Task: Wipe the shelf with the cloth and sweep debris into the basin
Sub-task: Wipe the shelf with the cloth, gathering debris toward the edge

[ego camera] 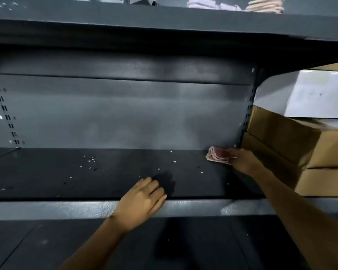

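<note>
Two bare forearms reach up from the bottom of the view toward a dark metal shelf (47, 172).

Going left to right: near the left front edge of the shelf lies a pale fleck or two. Further in, left of centre and toward the back edge, sits a small cluster of white crumbs (90, 160), with more scattered singly toward the middle and right. All of it is loose and unswept.

At the front edge, just right of centre, the left hand (142, 199) rests palm down with fingers spread flat, gripping nothing. It looks like a brace.

At the back right corner, the right hand (242, 159) is closed around a folded pink cloth (217, 155), pressed onto the shelf where it meets the back panel. Right of the shelf's upright stand stacked cardboard boxes (300, 145). On the shelf above lie more folded cloths (265, 4).

No basin is in view, so where the debris must end up cannot be told.

The step appears to be the start of a wipe from the corner. To do it well, the cloth should probably stay flat and pressed down, travelling along the back edge and then forward, gathering crumbs ahead of it rather than flicking them. Overlapping passes would catch the scattered bits. The basin would need to sit under the front edge before anything is pushed off.
</note>
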Available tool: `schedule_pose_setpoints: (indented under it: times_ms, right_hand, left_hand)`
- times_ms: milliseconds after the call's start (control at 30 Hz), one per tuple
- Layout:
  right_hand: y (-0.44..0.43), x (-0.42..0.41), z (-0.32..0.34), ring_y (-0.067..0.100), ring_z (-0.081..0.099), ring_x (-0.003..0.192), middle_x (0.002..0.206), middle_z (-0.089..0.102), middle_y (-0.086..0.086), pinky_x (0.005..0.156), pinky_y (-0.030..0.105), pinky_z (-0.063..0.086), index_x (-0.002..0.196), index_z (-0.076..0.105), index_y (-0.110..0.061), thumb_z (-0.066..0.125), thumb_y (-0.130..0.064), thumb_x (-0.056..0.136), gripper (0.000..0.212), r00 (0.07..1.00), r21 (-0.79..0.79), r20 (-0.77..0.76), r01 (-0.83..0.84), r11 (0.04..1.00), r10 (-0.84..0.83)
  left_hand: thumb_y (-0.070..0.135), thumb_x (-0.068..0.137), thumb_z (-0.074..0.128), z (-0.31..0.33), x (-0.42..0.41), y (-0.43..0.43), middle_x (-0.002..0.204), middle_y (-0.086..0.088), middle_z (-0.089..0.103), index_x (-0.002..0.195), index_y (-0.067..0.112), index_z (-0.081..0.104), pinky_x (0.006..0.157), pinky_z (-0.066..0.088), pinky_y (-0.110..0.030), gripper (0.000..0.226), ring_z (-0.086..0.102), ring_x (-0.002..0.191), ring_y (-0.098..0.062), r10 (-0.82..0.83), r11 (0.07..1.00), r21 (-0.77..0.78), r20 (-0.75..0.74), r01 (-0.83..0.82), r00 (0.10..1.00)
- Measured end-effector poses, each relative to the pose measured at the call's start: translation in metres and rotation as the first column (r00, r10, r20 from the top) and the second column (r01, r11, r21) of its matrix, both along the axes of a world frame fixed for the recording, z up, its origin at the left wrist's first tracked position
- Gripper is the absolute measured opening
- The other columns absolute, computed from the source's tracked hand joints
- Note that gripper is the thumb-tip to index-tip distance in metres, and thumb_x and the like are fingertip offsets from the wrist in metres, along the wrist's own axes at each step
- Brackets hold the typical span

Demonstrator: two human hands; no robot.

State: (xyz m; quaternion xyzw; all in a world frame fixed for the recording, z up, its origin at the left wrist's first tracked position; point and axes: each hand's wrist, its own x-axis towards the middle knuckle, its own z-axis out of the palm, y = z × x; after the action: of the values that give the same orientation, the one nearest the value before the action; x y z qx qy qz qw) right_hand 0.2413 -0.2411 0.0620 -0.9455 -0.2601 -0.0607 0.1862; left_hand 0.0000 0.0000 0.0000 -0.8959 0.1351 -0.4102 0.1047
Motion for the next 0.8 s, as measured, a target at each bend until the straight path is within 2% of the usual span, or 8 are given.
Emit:
schedule_pose_setpoints:
  times_ms: [100, 200, 267, 333, 400, 533, 667, 800]
  right_hand:
    - [0.002, 0.016, -0.008, 0.015, 0.052, 0.120, 0.124, 0.060, -0.005, 0.109, 0.037, 0.038, 0.126, 0.057, -0.025, 0.059, -0.020, 0.087, 0.039, 0.990, 0.103, -0.117, -0.061, 0.993, 0.073]
    - [0.011, 0.027, -0.023, 0.018, 0.045, 0.130, 0.139, 0.050, -0.001, 0.112, 0.034, 0.033, 0.133, 0.049, -0.021, 0.063, -0.033, 0.083, 0.053, 0.991, -0.014, -0.128, -0.052, 0.999, 0.050]
    - [0.019, 0.037, -0.027, 0.023, 0.047, 0.129, 0.139, 0.050, 0.000, 0.106, 0.037, 0.037, 0.135, 0.044, -0.029, 0.054, -0.048, 0.084, 0.055, 0.996, -0.213, 0.060, 0.083, 0.973, -0.071]
    - [0.029, 0.044, -0.025, 0.026, 0.052, 0.122, 0.135, 0.054, 0.005, 0.100, 0.038, 0.041, 0.132, 0.046, -0.028, 0.046, -0.046, 0.090, 0.046, 0.983, -0.340, 0.184, 0.065, 0.938, -0.001]
    - [0.038, 0.048, -0.018, 0.031, 0.058, 0.114, 0.124, 0.061, 0.015, 0.094, 0.038, 0.047, 0.121, 0.058, -0.014, 0.043, -0.037, 0.094, 0.037, 0.992, -0.223, 0.125, 0.007, 0.975, 0.021]
    - [0.022, 0.083, -0.011, 0.044, 0.060, 0.098, 0.111, 0.059, 0.029, 0.081, 0.041, 0.049, 0.101, 0.060, 0.002, 0.055, -0.031, 0.088, 0.036, 0.943, 0.254, 0.075, 0.295, 0.921, -0.323]
    - [0.033, 0.076, -0.029, 0.037, 0.055, 0.113, 0.123, 0.059, 0.021, 0.096, 0.042, 0.045, 0.119, 0.057, -0.006, 0.047, -0.019, 0.090, 0.033, 0.953, -0.063, -0.121, 0.272, 0.960, -0.277]
    - [0.095, 0.038, -0.023, 0.034, 0.054, 0.119, 0.130, 0.058, 0.018, 0.099, 0.038, 0.042, 0.122, 0.056, -0.009, 0.040, -0.011, 0.092, 0.034, 0.998, -0.145, -0.059, 0.025, 0.989, -0.034]
  left_hand:
    - [0.035, 0.103, 0.024, -0.001, 0.001, 0.002, 0.067, 0.002, 0.054, 0.067, 0.018, 0.058, 0.072, 0.037, -0.024, 0.053, 0.049, 0.065, -0.017, 0.017, 0.997, -0.076, 0.002, -0.017, 1.000]
    - [0.037, 0.102, 0.027, -0.002, 0.000, 0.005, 0.065, 0.003, 0.053, 0.066, 0.018, 0.058, 0.071, 0.036, -0.023, 0.051, 0.049, 0.065, -0.017, 0.045, 0.994, -0.095, -0.018, -0.046, 0.999]
    - [0.036, 0.101, 0.030, -0.004, 0.000, 0.006, 0.065, 0.003, 0.053, 0.066, 0.017, 0.060, 0.070, 0.037, -0.022, 0.050, 0.048, 0.064, -0.016, 0.052, 0.994, -0.100, -0.002, -0.052, 0.999]
    - [0.036, 0.101, 0.031, -0.004, 0.000, 0.006, 0.064, 0.002, 0.052, 0.066, 0.016, 0.061, 0.069, 0.036, -0.021, 0.050, 0.047, 0.063, -0.016, 0.055, 0.993, -0.109, 0.010, -0.054, 0.998]
    - [0.036, 0.101, 0.031, -0.004, -0.001, 0.005, 0.063, 0.002, 0.052, 0.065, 0.016, 0.061, 0.070, 0.036, -0.020, 0.050, 0.047, 0.063, -0.016, 0.066, 0.991, -0.114, 0.003, -0.066, 0.998]
    - [0.035, 0.099, 0.034, -0.008, 0.002, 0.009, 0.065, 0.002, 0.053, 0.067, 0.015, 0.061, 0.072, 0.039, -0.022, 0.046, 0.044, 0.067, -0.017, 0.064, 0.992, -0.106, -0.011, -0.065, 0.998]
    - [0.034, 0.098, 0.035, -0.010, 0.002, 0.009, 0.064, 0.001, 0.052, 0.066, 0.014, 0.062, 0.070, 0.040, -0.023, 0.046, 0.043, 0.066, -0.017, 0.071, 0.992, -0.101, -0.013, -0.072, 0.997]
    - [0.033, 0.099, 0.032, -0.007, 0.002, 0.005, 0.064, 0.001, 0.051, 0.066, 0.016, 0.059, 0.069, 0.038, -0.023, 0.046, 0.044, 0.066, -0.017, 0.104, 0.990, -0.095, -0.013, -0.105, 0.994]
